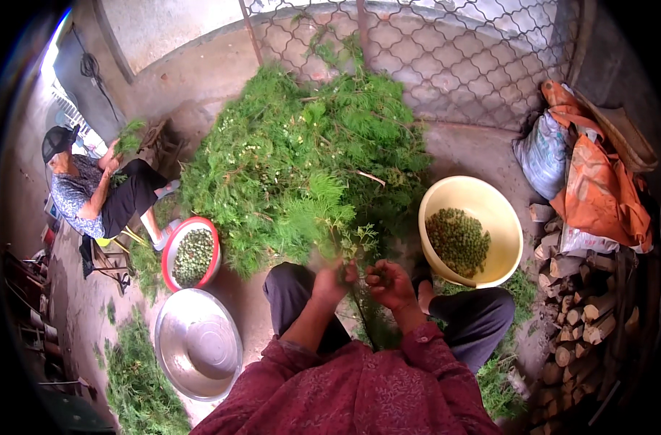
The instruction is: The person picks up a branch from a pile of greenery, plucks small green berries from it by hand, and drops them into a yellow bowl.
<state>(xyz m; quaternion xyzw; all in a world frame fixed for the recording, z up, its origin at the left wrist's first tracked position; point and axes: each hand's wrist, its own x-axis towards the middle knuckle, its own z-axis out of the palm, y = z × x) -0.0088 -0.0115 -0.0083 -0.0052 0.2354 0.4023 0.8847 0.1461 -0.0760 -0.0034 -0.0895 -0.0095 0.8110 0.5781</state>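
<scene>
Between my knees, my left hand (335, 281) is closed around the stem of a leafy green branch (321, 210). Its feathery foliage fans out ahead of the fingers and is partly blurred. Close beside it on the right, my right hand (393, 284) has its fingers curled together; whatever they pinch is too small to name. A large pile of cut evergreen branches (294, 138) lies just beyond both hands. To the right of my hands stands a pale yellow basin (514, 232), partly filled with small round green cones or berries (457, 243).
A red-rimmed bowl (217, 254) of similar green pieces and a metal basin (200, 344) stand at left. Another person (80, 185) sits beyond them, holding a sprig. Stacked firewood (577, 319), an orange sack (598, 188) and a wire lattice (475, 65) border the area. Loose greenery (138, 377) litters the floor.
</scene>
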